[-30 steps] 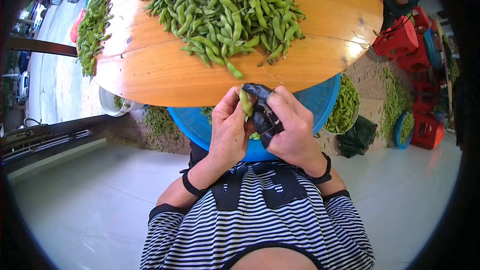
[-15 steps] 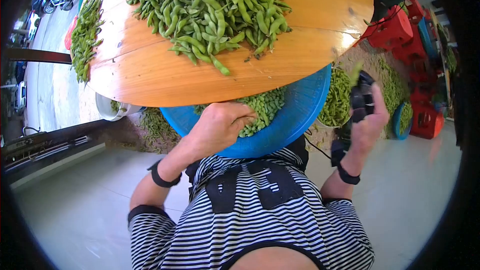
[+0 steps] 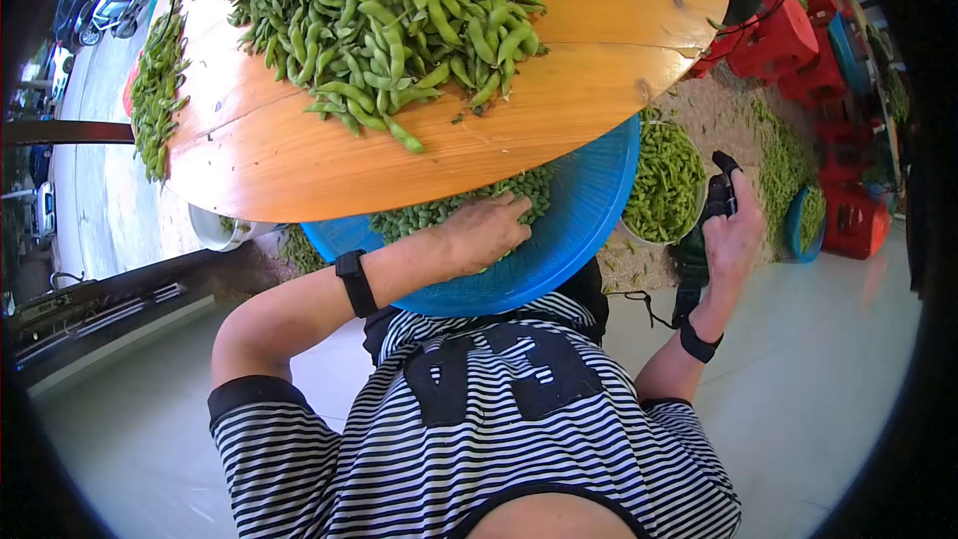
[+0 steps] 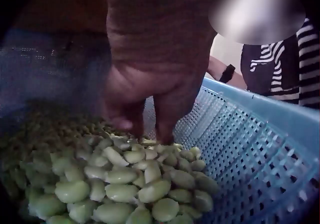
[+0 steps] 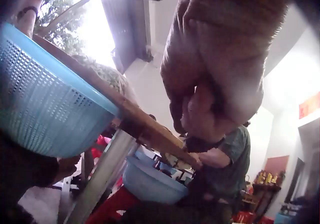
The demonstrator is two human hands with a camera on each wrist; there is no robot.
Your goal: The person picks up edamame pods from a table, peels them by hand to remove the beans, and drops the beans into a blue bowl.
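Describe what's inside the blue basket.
Shelled green beans, the left hand over them. From above, the wooden table covers part of the blue basket, and the hand hides whatever lies beneath.

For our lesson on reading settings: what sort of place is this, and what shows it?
Probably a street-front room used for shelling beans: green pods heaped on a wooden table, red plastic stools nearby, and cars outside.

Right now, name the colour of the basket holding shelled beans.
The basket is blue, clearest in the head view.
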